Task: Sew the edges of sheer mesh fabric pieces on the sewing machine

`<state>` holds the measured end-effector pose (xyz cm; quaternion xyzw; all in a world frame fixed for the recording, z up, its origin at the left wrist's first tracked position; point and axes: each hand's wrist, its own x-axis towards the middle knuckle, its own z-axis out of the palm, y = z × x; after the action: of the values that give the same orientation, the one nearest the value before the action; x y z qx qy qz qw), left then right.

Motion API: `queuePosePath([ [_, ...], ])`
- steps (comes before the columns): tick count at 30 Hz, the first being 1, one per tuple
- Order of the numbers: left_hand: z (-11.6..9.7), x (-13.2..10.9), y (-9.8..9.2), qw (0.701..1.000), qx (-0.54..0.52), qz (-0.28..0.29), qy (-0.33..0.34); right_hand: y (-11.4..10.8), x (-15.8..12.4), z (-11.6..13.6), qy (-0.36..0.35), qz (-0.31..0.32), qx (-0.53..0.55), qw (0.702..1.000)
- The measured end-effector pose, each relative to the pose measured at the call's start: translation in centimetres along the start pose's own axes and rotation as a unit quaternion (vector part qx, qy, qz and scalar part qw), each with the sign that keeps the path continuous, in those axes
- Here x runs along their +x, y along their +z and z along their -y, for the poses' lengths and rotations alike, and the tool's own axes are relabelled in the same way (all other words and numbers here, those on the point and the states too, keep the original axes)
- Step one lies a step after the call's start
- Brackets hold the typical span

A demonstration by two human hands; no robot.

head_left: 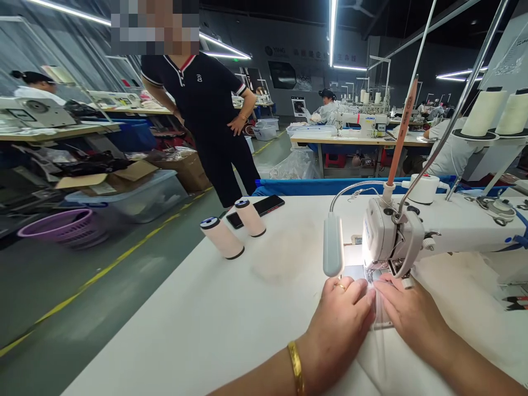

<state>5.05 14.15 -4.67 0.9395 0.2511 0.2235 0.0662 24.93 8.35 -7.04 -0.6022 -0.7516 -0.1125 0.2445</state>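
My left hand (340, 322) rests just in front of the sewing machine (379, 228), fingers curled down and pinching thin white fabric (381, 363) by the needle. Close to its fingertips, my right hand (416, 316) presses its thumb and fingers together on the same fabric, at the right of the presser foot (373, 274). Fabric trails from between the hands toward me; its edge at the fingertips is hard to make out. A small lamp (333, 245) hangs left of the needle and lights the metal plate.
Two thread cones (223, 238) (250, 218) stand on the white tabletop (198, 324), beside a black phone (268, 205). An orange pencil (403, 129) stands upright on the machine head. Across the aisle a person (202, 104) stands, hand on hip. More cones (483, 113) are on a stand at right.
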Motion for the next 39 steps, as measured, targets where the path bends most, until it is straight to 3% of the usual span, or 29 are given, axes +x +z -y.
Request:
queuePosePath([
  [6,0.1,0.0,0.2,1.0,0.009,-0.002,0.002,0.3,0.1,0.0,0.004,-0.011,-0.019,1.0],
  [23,0.0,0.3,0.1,1.0,0.009,0.007,-0.006,0.6,-0.3,-0.4,-0.002,0.036,-0.036,0.999],
  [28,0.7,0.3,-2.2,0.996,-0.038,0.078,0.0,-1.0,-0.9,-0.4,-0.017,0.055,0.026,0.998],
  [32,1.5,0.0,-3.9,0.985,-0.067,0.147,0.056,-4.2,-1.0,0.1,-0.047,0.159,0.146,0.975],
  [35,2.0,-0.3,-3.0,0.987,-0.078,0.111,0.084,-5.2,-0.8,0.2,-0.041,0.204,0.165,0.964],
  [39,2.3,-0.2,-0.7,0.99,-0.123,0.034,0.054,-4.5,-0.6,-0.3,-0.035,0.168,0.184,0.968],
])
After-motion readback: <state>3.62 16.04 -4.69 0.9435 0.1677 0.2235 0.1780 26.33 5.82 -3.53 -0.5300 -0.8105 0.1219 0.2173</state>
